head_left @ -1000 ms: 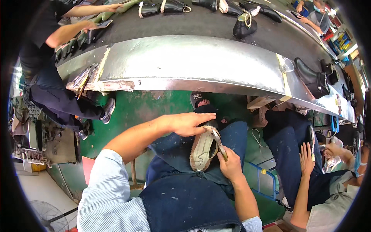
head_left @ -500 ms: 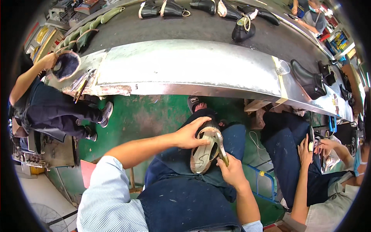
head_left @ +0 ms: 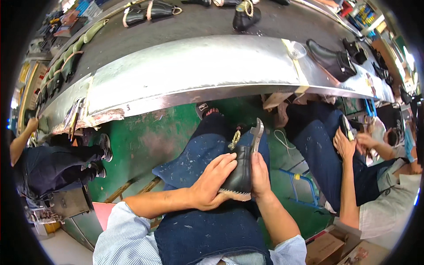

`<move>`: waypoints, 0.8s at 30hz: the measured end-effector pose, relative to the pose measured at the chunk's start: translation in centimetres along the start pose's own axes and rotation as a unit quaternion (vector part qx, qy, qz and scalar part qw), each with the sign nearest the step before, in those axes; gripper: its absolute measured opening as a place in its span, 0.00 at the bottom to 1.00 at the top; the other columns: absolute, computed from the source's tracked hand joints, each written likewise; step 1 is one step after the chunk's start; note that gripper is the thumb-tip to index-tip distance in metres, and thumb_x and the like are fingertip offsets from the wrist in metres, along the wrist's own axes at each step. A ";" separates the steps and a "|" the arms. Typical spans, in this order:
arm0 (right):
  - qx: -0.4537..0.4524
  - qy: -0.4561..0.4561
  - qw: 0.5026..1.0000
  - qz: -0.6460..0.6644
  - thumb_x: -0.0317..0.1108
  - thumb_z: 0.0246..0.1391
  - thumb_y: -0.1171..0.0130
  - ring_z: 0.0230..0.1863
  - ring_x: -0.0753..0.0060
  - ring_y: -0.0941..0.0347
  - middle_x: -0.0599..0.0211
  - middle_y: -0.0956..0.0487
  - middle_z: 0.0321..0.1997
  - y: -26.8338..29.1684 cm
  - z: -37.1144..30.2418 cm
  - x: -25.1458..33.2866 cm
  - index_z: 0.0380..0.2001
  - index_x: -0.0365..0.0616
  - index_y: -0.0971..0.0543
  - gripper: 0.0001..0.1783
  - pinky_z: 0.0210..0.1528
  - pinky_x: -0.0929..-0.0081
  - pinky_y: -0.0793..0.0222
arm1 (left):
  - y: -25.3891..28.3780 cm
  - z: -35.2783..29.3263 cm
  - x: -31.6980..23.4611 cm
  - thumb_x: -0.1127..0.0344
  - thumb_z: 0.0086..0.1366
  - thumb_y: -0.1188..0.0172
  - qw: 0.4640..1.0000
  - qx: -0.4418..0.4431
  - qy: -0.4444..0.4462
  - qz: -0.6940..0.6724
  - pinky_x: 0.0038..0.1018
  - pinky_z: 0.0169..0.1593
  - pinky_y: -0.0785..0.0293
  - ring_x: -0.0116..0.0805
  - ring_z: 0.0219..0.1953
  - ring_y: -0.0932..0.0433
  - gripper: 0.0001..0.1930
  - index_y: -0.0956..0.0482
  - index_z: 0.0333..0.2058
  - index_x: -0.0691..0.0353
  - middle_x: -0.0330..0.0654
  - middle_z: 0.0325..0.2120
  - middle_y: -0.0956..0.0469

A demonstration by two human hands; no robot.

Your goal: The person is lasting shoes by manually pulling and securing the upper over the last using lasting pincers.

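Note:
A black boot upper, pulled over a last, lies tilted over my lap with its black side up. Its pale, jagged lower edge points toward me, and a twisted cord loop sticks out at the far end. My left hand is wrapped around its left side. On the other side, my right hand holds metal lasting pliers, whose curved head points up and away from me. The right hand also rests against the boot, and its fingers partly hide the handles.
Ahead runs a bench with a bright metal edge and a dark belt carrying several boots. Hand tools lie at its left. A co-worker's hands work close on my right; another person stands left. A blue metal frame stands on the floor.
The boot has been turned from underside up to black side up. The pliers have come off its edge and now point upward. My view has shifted right.

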State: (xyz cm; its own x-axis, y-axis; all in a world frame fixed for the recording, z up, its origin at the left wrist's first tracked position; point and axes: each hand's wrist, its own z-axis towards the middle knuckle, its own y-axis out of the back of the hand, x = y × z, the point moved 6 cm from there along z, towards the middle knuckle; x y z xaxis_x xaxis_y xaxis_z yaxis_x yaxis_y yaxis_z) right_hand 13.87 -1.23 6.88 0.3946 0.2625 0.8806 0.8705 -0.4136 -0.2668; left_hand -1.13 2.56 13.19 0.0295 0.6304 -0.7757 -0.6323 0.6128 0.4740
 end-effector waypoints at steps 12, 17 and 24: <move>0.016 0.106 0.994 -0.009 0.56 0.70 0.63 0.43 0.75 0.31 0.64 0.26 0.44 -0.9 1.4 -2.7 0.51 0.37 0.34 0.29 0.48 0.75 0.34 | 0.7 0.5 0.3 0.55 0.58 0.31 0.986 0.152 0.042 -0.047 0.54 0.70 0.58 0.70 0.71 0.63 0.53 0.60 0.68 0.73 0.70 0.68 0.63; -0.001 0.096 0.992 -0.085 0.56 0.69 0.62 0.47 0.65 0.28 0.54 0.24 0.45 -0.9 1.5 -2.7 0.51 0.35 0.34 0.31 0.50 0.67 0.33 | 0.3 0.3 1.0 0.55 0.57 0.30 0.986 0.081 0.136 -0.057 0.48 0.71 0.62 0.65 0.72 0.71 0.55 0.60 0.70 0.69 0.72 0.68 0.70; 0.007 0.166 0.972 -0.165 0.53 0.69 0.60 0.54 0.60 0.29 0.50 0.26 0.51 -1.5 -1.8 -0.5 0.58 0.33 0.39 0.31 0.57 0.65 0.36 | 1.1 0.4 0.1 0.49 0.52 0.27 0.987 0.133 0.067 -0.062 0.49 0.71 0.59 0.67 0.72 0.64 0.63 0.66 0.69 0.71 0.71 0.68 0.65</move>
State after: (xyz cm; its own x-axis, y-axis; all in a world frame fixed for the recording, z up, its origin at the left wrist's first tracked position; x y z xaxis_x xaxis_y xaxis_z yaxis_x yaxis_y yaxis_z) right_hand 11.86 -2.29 7.53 -0.0207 0.0819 0.9964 0.9386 -0.3417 0.0476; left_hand -1.50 3.54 13.81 -0.0207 0.4847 -0.8744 -0.4043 0.7959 0.4507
